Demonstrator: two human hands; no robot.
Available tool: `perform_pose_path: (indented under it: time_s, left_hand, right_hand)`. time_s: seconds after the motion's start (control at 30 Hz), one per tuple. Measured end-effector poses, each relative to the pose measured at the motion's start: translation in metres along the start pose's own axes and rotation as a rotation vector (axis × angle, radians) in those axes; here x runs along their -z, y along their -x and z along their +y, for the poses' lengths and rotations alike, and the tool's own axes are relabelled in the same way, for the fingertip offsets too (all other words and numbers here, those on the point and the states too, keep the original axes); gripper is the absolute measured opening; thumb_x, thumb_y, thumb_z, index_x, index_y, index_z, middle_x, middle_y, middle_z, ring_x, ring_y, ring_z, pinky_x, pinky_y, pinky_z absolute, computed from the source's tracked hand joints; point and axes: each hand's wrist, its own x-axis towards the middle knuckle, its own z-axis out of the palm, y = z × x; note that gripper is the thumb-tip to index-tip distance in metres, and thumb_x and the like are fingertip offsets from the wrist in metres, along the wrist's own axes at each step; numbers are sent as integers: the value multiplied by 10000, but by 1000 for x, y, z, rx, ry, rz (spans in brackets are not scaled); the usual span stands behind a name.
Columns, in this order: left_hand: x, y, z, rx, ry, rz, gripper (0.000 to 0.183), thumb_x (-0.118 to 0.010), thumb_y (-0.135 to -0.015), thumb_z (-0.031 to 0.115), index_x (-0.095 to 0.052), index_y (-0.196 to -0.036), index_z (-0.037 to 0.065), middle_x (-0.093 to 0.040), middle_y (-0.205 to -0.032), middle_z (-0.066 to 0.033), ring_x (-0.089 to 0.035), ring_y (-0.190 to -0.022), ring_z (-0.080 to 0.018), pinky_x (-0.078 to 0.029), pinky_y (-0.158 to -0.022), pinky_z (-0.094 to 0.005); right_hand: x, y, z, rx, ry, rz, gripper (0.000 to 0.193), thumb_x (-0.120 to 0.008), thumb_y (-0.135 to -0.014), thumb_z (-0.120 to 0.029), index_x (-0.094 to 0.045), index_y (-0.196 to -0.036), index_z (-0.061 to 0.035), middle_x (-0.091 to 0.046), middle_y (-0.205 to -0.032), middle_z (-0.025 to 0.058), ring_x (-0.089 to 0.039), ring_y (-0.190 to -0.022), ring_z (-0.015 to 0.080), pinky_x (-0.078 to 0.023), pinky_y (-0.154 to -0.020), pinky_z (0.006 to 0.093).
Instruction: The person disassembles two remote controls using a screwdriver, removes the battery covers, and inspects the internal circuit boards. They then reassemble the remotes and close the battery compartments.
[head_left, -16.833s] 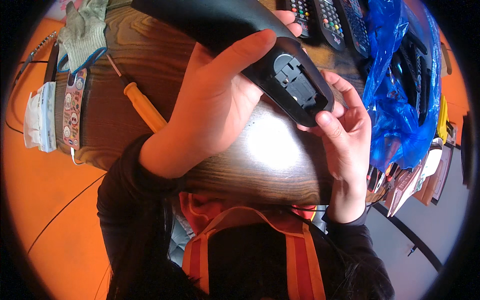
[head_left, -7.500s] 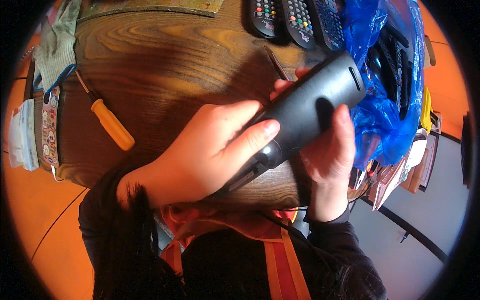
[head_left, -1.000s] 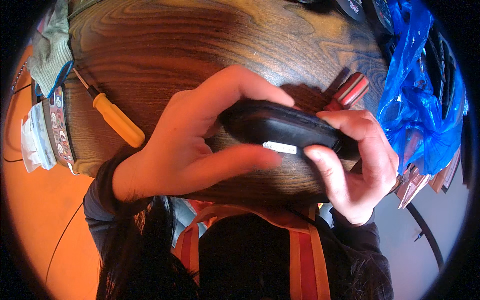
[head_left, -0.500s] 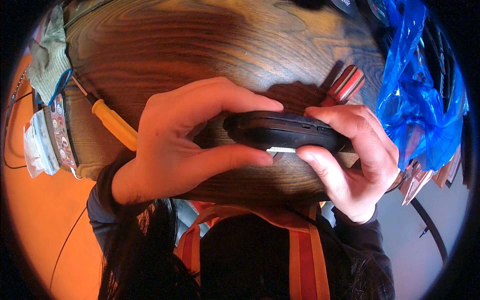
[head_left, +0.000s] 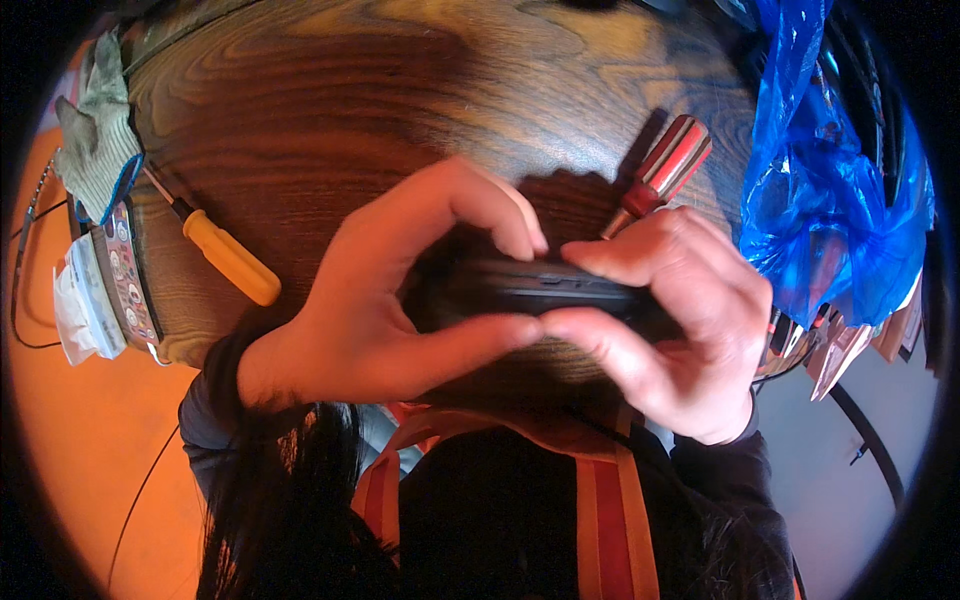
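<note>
Between both hands, above the table's near part, is a black rounded plastic device (head_left: 550, 292), smeared by motion, with a small slot in its edge. My left hand (head_left: 365, 300) grips its left end, thumb on the near side and fingers curled over the far side. From the right, my right hand (head_left: 690, 315) pinches the other end between thumb and fingers. The two thumb tips nearly meet along its near edge. Palms and fingers hide both ends of the device. Just beyond my right hand lies a screwdriver with a red-and-silver striped handle (head_left: 672, 162).
A yellow-handled screwdriver (head_left: 230, 255) lies left on the wooden table (head_left: 320, 110), its shaft toward a grey knitted glove (head_left: 105, 145). A white packet (head_left: 88, 300) sits at the left edge. A blue plastic bag (head_left: 835, 225) bulges at the right edge, above stacked flat pieces (head_left: 840, 350).
The device has tilted, and the white label on its near side no longer shows. My hands have drawn closer together, the right one shifting left.
</note>
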Motion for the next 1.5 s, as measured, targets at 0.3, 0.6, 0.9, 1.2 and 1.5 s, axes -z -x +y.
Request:
perform_pose_path:
  time_s: [0.3,0.6,0.9,1.2,1.5]
  left_hand:
    - [4,6,3,24,-89,61,345,-753,-650,103,-560,-914,-8,-573,-888,-136,-577,-842,-232,-451,-733,-303]
    - [25,6,0,-47,31,233,314,-706,-670,93,-572,-933,-16,-597,-917,-100,-556,-853,-165,-417,-781,-262]
    - [22,9,-2,31,10,316,427,-682,-703,307,-528,-907,-36,-549,-868,-138,-521,-823,-192,-399,-755,-280]
    - [17,7,1,185,14,333,476,-683,-700,366,-492,-910,-17,-499,-898,-104,-459,-809,-152,-364,-721,-238]
    - [7,10,7,16,-63,356,444,-767,-609,220,-505,-885,-8,-534,-861,-126,-508,-799,-182,-399,-713,-257]
  right_hand:
    - [24,13,9,140,-63,-65,534,-748,-638,-311,-580,-979,65,-598,-917,191,-583,-875,294,-448,-772,354]
    - [25,51,21,-293,-735,474,598,-695,-710,-285,-465,-1115,91,-574,-1029,247,-588,-946,324,-439,-871,389]
    - [30,46,9,-434,-1085,476,540,-655,-694,-278,-501,-1049,99,-580,-1003,281,-598,-927,318,-456,-855,389]
    - [41,50,22,-324,-1139,220,342,-531,-806,6,-500,-1138,80,-598,-1046,153,-587,-929,172,-441,-835,270]
    - [25,39,13,-423,-1052,340,552,-622,-785,-295,-417,-1134,80,-549,-1069,277,-569,-986,284,-413,-892,343]
